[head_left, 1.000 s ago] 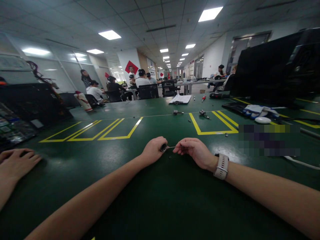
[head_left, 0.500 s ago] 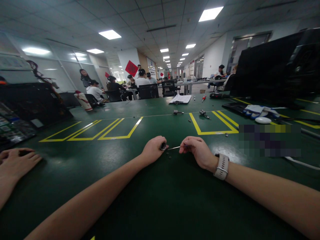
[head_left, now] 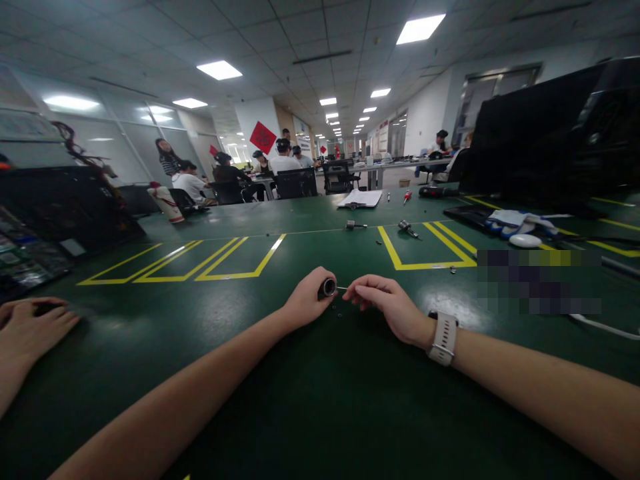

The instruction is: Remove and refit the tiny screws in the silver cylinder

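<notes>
Right hand [head_left: 387,303] closer to left hand [head_left: 306,301] than half second ago; thin tool's exposed length shorter, tip now at mouth of part.

Green work table [head_left: 320,400] under both forearms, resting flat. Left hand closed around small dark cylindrical part [head_left: 327,289], open end facing right. Right hand pinching thin metal tool [head_left: 343,289], fingertips narrow. Judgement: keep wrists planted on table, tool in line with bore, part held without rolling. Tiny loose bits [head_left: 339,311] on table just below, between hands.
</notes>
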Available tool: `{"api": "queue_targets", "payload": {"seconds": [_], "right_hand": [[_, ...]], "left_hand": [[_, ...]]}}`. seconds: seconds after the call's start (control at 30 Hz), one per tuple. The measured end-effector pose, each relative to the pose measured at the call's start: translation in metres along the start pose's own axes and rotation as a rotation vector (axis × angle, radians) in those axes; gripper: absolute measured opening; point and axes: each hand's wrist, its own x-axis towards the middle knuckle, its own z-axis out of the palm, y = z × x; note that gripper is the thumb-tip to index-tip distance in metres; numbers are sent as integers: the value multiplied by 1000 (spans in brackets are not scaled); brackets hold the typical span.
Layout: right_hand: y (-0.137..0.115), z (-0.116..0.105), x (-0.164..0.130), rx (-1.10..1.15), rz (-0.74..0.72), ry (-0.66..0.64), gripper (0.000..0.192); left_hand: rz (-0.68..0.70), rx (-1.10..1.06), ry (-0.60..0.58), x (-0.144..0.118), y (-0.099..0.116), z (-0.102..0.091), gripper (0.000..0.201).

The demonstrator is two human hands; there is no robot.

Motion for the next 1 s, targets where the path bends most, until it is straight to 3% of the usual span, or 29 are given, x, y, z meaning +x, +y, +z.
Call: {"api": "queue_targets", "payload": {"seconds": [0.33,0.67,1.0], "right_hand": [[-2,2,-2,-108,-27,-83,16],[-4,2,-5,-228,-112,-21,16],[1,-1,2,-2,55,-63,18]], "left_hand": [[-77,-23,-15,-1,1,-1,17],[-9,-22,-60,1,0,-1,16],[49,-10,-36,0,0,-1,16]]}}
